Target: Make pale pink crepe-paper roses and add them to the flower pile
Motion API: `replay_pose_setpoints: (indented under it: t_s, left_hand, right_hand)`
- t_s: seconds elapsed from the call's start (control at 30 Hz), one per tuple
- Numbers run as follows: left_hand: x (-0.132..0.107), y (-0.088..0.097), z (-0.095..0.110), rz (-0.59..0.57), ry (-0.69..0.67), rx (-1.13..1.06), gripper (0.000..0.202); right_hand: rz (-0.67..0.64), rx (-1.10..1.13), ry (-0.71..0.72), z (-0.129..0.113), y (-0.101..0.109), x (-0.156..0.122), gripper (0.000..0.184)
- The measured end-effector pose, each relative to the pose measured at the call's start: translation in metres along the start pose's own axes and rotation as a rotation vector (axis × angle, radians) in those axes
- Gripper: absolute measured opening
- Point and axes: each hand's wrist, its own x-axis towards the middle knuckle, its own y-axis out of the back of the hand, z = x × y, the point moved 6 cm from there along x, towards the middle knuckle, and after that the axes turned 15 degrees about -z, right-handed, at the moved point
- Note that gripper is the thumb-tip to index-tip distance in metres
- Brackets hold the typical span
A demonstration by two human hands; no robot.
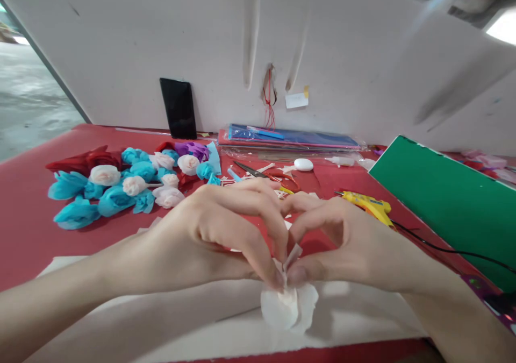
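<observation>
The red desk [24, 228] carries a white sheet [161, 320] beneath the grip. Just right of it lies a yellow glue gun [368, 204], which might burn a straying wrist. Left hand [209, 234] and right hand [355, 244] pinch the white paper flower [288, 306] at its top, and a hard twist could tear it.

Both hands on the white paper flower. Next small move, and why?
Probably roll the pinched end tighter between the fingertips. The left hand and right hand both pinch the white paper flower at its top. Its petals hang below, over the white sheet. A loose paper tip sticks up between the fingertips, so the base looks not yet closed.
</observation>
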Motion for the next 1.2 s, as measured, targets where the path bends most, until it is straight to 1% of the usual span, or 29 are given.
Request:
replay_pose_setpoints:
  t_s: [0.13, 0.23, 0.3, 0.37, 0.47, 0.57, 0.67, 0.7, 0.8, 0.9, 1.0, 1.1, 1.2]
  left_hand:
    - [-0.002, -0.001, 0.003, 0.012, -0.025, -0.006, 0.028]
    - [-0.002, -0.006, 0.005, -0.037, -0.044, -0.031, 0.030]
    - [-0.003, -0.008, 0.005, -0.056, -0.037, -0.059, 0.032]
    - [-0.003, -0.009, 0.004, -0.053, -0.025, -0.081, 0.032]
    - [-0.002, -0.008, 0.002, -0.025, -0.005, -0.126, 0.030]
    - [-0.001, -0.005, -0.001, 0.000, 0.027, -0.169, 0.026]
    - [0.001, -0.001, -0.003, 0.022, 0.087, -0.169, 0.018]
    - [0.001, 0.001, -0.004, 0.036, 0.117, -0.176, 0.015]
    - [0.000, 0.002, -0.008, 0.071, 0.211, -0.206, 0.015]
    - [-0.001, 0.001, -0.009, 0.073, 0.267, -0.197, 0.017]
    - [-0.001, 0.001, -0.010, 0.095, 0.313, -0.144, 0.011]
    - [-0.002, 0.003, -0.009, 0.138, 0.359, -0.082, 0.011]
    - [-0.002, 0.005, -0.009, 0.155, 0.399, -0.030, 0.013]
  right_hand:
    - [-0.101, 0.210, 0.066, 0.007, -0.006, 0.004, 0.007]
    - [-0.219, 0.393, 0.053, 0.017, -0.014, 0.006, 0.009]
    - [-0.272, 0.442, 0.055, 0.021, -0.017, 0.007, 0.012]
    - [-0.285, 0.441, 0.082, 0.022, -0.018, 0.009, 0.016]
    - [-0.238, 0.393, 0.119, 0.021, -0.015, 0.009, 0.019]
    - [-0.084, 0.254, 0.071, 0.017, -0.004, 0.005, 0.020]
    - [0.084, 0.094, 0.009, 0.008, 0.006, -0.004, 0.011]
    - [0.129, 0.052, -0.016, 0.005, 0.008, -0.007, 0.008]
    - [0.221, -0.021, -0.066, -0.003, 0.010, -0.013, 0.010]
    - [0.251, -0.081, -0.067, -0.008, 0.008, -0.014, 0.009]
    - [0.260, -0.164, -0.061, -0.010, 0.008, -0.012, 0.007]
    - [0.239, -0.206, -0.052, -0.009, 0.007, -0.011, 0.004]
    - [0.209, -0.250, -0.046, -0.009, 0.005, -0.013, 0.003]
